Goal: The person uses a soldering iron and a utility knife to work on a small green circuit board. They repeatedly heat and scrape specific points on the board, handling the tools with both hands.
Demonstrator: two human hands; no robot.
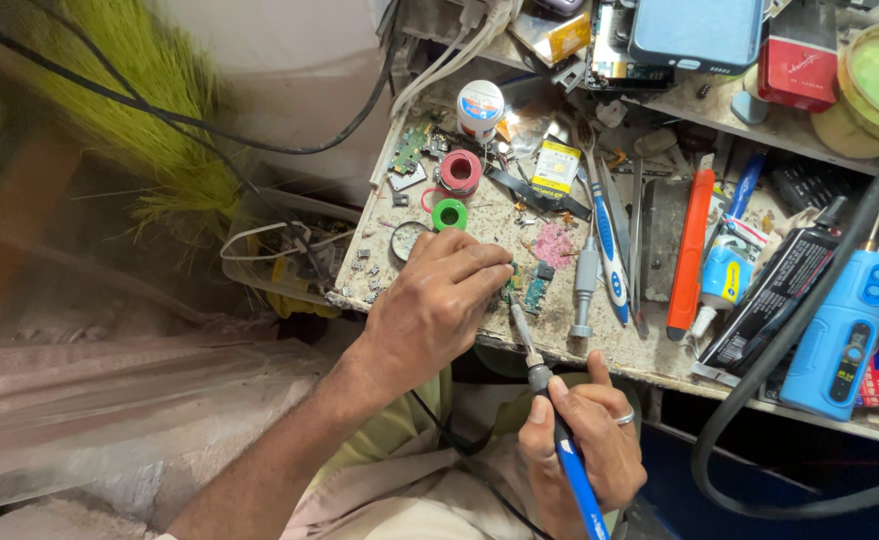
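My left hand (437,300) rests fingers-down on the worn workbench (599,345), pinching a small green circuit board (536,288) at its fingertips. Near the front edge, my right hand (584,440) grips a blue-handled soldering iron (549,410). The iron's metal tip points up and left, meeting the bench right beside my left fingertips and the small board. A ring sits on one finger of my right hand.
Red and green wire spools (456,190), a solder tin (480,103), tweezers, an orange knife (691,250), a glue bottle (724,275) and a blue tool (844,335) crowd the bench. A thick black cable (759,370) loops at right. A straw broom (159,110) leans at left.
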